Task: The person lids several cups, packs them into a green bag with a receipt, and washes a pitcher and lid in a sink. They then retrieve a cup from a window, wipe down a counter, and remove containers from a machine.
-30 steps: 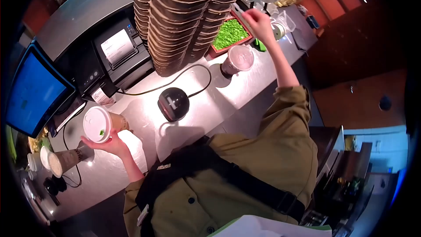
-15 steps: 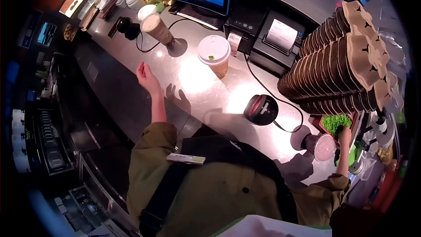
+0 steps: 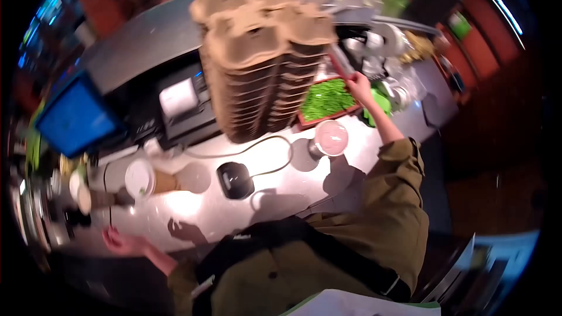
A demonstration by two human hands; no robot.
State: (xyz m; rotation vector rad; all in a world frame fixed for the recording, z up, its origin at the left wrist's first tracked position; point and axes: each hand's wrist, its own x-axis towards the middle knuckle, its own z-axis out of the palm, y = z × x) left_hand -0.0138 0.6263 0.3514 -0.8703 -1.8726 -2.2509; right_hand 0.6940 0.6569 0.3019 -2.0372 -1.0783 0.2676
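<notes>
My right hand (image 3: 358, 89) is at the right corner of a red tray (image 3: 328, 118) full of small green lid stoppers (image 3: 329, 98). Its fingers are bent and pressed together; what they hold, if anything, is hidden. A sealed dark cup with a pinkish top (image 3: 331, 138) stands just in front of the tray. Off to the left, my left hand (image 3: 124, 242) hovers by the counter edge with loosely curled, blurred fingers and nothing visible in them. Past it stands a paper cup with a white lid (image 3: 141, 179), and beside that a second drink cup (image 3: 88, 199).
Tall stacks of cardboard cup carriers (image 3: 257, 64) rise behind the counter's middle. A black corded device (image 3: 235, 180) sits on the metal counter (image 3: 281, 184). A receipt printer (image 3: 186, 111) and a blue-screened monitor (image 3: 79, 114) are at the left. Plastic-wrapped supplies (image 3: 404, 79) crowd the right.
The view has swung right, so the counter things appear further left. My right hand has moved from over the green stoppers to the tray's corner. My left hand remains raised near the counter edge.
</notes>
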